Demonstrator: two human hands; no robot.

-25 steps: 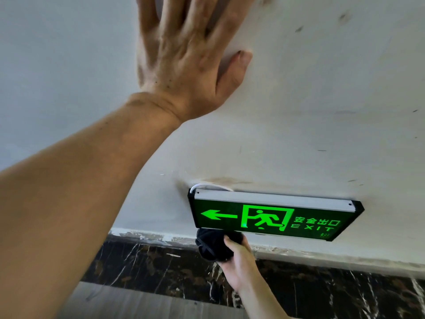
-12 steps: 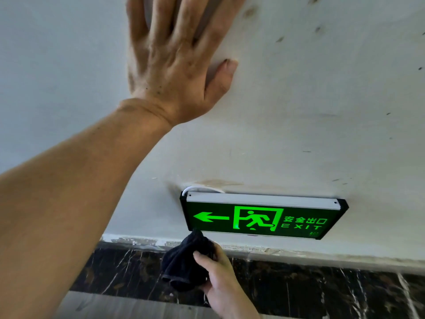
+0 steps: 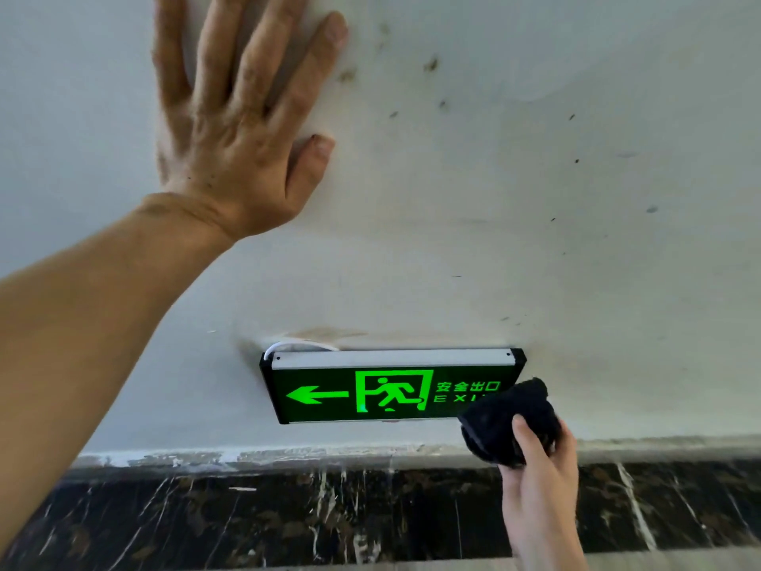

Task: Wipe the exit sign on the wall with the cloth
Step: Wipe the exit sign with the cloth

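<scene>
Bare forearms, no sleeves, no watch or rings. Left hand point(image 3: 230, 129) looked grubby with dark specks; right hand point(image 3: 539, 488) looked cleaner.

— What is covered on the exit sign point(image 3: 370, 389)?
— Its lower right corner and the last letters of EXIT are hidden by the black cloth point(image 3: 508, 422).
— And the hands?
— The left hand point(image 3: 230, 129) is cut off at its fingertips by the top edge; the right hand point(image 3: 539, 480) is cut at the wrist by the bottom edge
</scene>
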